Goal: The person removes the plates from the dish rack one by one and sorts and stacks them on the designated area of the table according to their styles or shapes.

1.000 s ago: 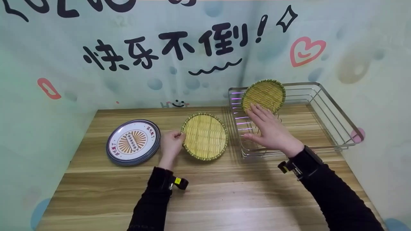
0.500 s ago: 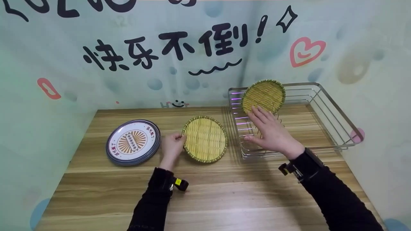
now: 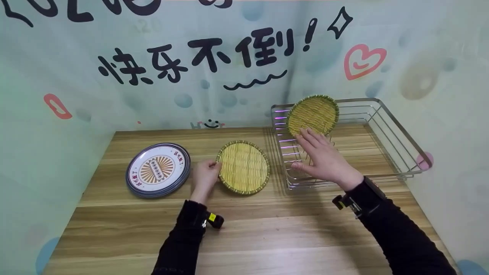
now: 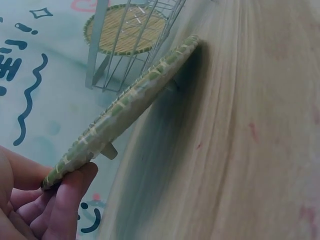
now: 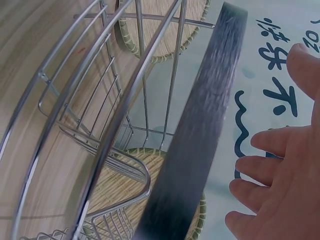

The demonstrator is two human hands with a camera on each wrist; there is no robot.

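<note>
My left hand [image 3: 206, 173] pinches the left rim of a round woven bamboo tray [image 3: 243, 167] at the table's middle. In the left wrist view this tray [image 4: 135, 97] is tilted: the held edge is raised and the far edge rests on the wood, with my fingers [image 4: 65, 200] under the rim. My right hand [image 3: 321, 156] is open with straight, spread fingers over the wire dish rack [image 3: 386, 126]. Its fingertips lie close to the lower edge of a second woven tray [image 3: 313, 114] standing upright in the rack. I cannot tell if they touch it.
A stack of patterned plates [image 3: 158, 169] lies at the left of the wooden table [image 3: 267, 236]. The rack's wires [image 5: 125, 100] fill the right wrist view. A printed wall stands close behind and at both sides.
The tray in my left hand has shifted slightly down and toward me. My right hand has stayed over the rack with hardly any movement.
</note>
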